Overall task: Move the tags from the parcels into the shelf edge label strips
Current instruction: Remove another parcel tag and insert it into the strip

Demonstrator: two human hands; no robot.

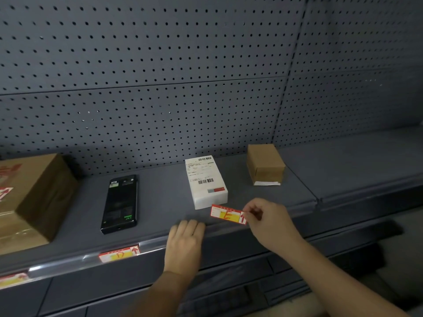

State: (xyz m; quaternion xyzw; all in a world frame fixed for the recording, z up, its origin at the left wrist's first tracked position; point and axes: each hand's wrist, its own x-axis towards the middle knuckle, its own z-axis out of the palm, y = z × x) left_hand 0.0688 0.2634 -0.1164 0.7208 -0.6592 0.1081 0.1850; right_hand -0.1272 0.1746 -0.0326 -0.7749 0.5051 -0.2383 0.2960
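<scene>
The dark grey metal shelf point(160, 191) with its pegboard back carries four parcels. The landmark is the white cardboard box with a barcode label point(206, 181).

- **Parcels:** Far to its left stands a large brown cardboard box point(39, 197). It bears what looks like a red tag point(5, 192) at the picture's edge, so that one seems yet to be moved. A flat black box point(120, 203) lies between the two. To the right of the white box sits a small brown cardboard box point(265, 164), on which no tag shows.
- **Label strip:** The clear plastic label strip point(68, 261) runs along the shelf front, below the white box. Down-left of the white box it holds a red-and-yellow tag marked D point(119, 253). Another red tag point(13, 277) sits farther left.
- **Left hand:** The left hand point(185, 239) rests on the shelf edge just below the white box. Its fingertips are hidden, so I cannot tell whether it grips the strip.
- **Right hand:** The right hand point(265, 218) pinches the red-and-yellow tag marked E point(227, 213) by its right end. The tag is just in front of the white box and not yet in the strip.

By this showing, the task looks about half done. Nothing seems to block the strip there except the left hand itself.
</scene>
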